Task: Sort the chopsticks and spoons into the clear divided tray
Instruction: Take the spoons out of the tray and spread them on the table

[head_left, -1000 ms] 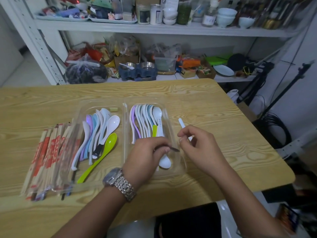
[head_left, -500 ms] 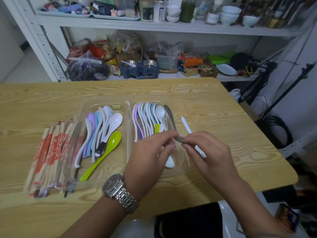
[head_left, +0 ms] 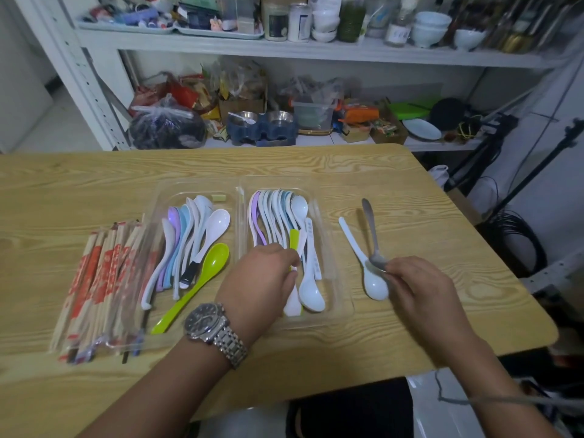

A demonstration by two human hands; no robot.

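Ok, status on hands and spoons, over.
Left hand at spoon handles in right compartment of tray, grip unclear. Right hand pinches metal spoon, over white spoon on table, outside tray. Nothing blocking tray.

Counter [head_left: 79, 191]: pale wood-grain top under the left hand [head_left: 262, 279] and right hand [head_left: 420, 289] | beyond them: white metal shelving [head_left: 316, 50], two cluttered tiers | far left: pale floor [head_left: 63, 131] | far right: white wall [head_left: 559, 197], black stand [head_left: 572, 131], coiled black cable [head_left: 537, 248]

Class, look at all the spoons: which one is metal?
The grey metal spoon lying right of the clear tray, its bowl end pinched by the right hand; the rest are white or coloured.
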